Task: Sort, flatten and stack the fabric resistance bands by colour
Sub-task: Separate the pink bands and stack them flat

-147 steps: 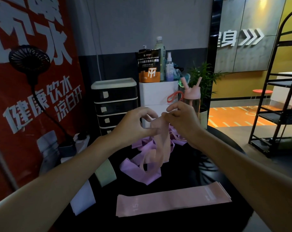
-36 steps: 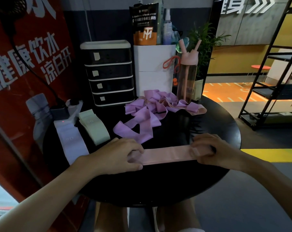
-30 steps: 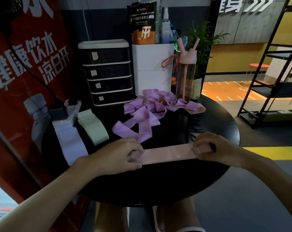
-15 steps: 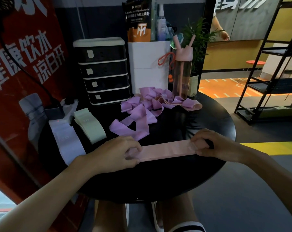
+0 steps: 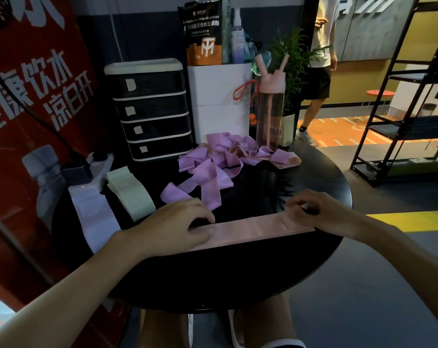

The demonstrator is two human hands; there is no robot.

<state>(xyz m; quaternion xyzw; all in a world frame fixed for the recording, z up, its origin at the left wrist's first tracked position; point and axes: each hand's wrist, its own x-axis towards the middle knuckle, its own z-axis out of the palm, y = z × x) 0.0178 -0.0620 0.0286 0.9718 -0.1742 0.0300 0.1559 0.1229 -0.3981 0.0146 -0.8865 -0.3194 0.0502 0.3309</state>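
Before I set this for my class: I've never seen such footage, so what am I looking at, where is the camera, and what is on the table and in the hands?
No machine here: a person works with bare hands. The picture comes from a camera worn on the head, looking down, so the arms reach in from below. The left hand and right hand each hold one end of a pink band, laid flat on the round black table. Behind it lies a tangled heap of purple bands. On the left sit a green stack and a pale stack, already flattened. A drawer unit and a pink bottle stand at the back.
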